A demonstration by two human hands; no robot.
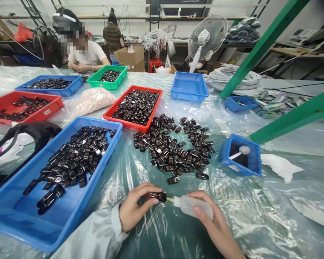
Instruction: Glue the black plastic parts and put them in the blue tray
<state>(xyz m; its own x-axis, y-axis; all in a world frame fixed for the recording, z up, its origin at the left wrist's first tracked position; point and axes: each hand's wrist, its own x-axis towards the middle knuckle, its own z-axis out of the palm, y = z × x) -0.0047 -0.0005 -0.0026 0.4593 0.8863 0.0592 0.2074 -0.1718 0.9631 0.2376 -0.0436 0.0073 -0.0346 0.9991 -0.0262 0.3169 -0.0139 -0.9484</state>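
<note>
Small glossy black plastic piece (158, 196), held just above the bench (187, 246) in front of the wearer, nearer side of the loose pile of black pieces (178, 151). Left hand (135, 207): grip pinched on it, thumb on the near side, fingers at the far side, right end left free. Right hand (212, 217): grip wrapped round a translucent squeeze bottle (196, 207), lying nearly level, white cap (176, 201) leftward, thin yellowish nozzle (170, 199) at the piece's free end; contact or tiny gap, can't tell. Handling, judged by looks: piece light, stiff, probably slick from the gloss; best taken by its long edges, clear of the nozzle end. Bottle likely light, soft-walled; hold round the body, easy on pressure. Fill level not readable. Bench under clear plastic sheeting (232, 226). Left of the hands, long blue tray (21, 212) with a heap of similar black pieces; behind the pile's left side, red tray (124, 123) heaped with more. Right of the pile, small blue bin (240, 169) with dark contents and a white spoon (244, 150). Farther back, green tray (101, 85) of black pieces, co-worker in white shirt (89, 54) seated behind it.
</note>
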